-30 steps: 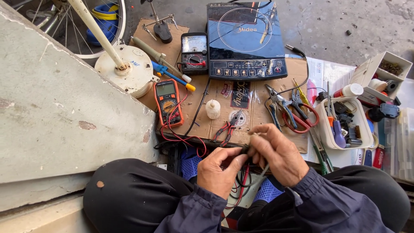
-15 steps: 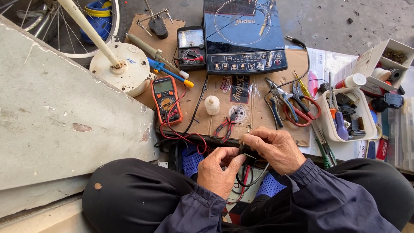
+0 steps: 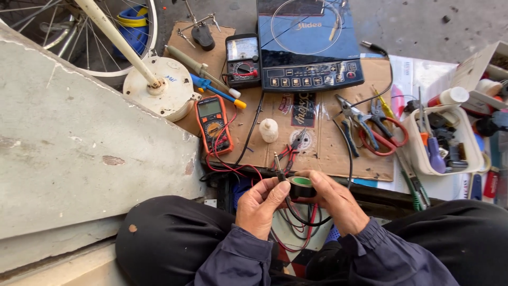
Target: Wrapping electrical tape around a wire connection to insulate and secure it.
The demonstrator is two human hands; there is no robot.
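Observation:
Low in the head view, my right hand (image 3: 332, 199) grips a roll of black electrical tape (image 3: 301, 187) with a green core. My left hand (image 3: 260, 203) pinches the tape's loose end together with a thin black cable (image 3: 296, 214) right beside the roll. A metal plug tip (image 3: 277, 161) sticks up above my left fingers. Red and black wires (image 3: 296, 233) hang below both hands, between my knees.
A cardboard sheet (image 3: 317, 114) carries an orange multimeter (image 3: 214, 123), a small white bottle (image 3: 269, 130), small red-handled cutters (image 3: 294, 144), pliers (image 3: 355, 123) and an induction cooker (image 3: 307, 42). A white parts tray (image 3: 445, 143) stands right, a concrete slab (image 3: 69, 143) left.
The view has tilted slightly down. My hands stayed together over my lap and the tape roll with its green core has turned up into sight between them.

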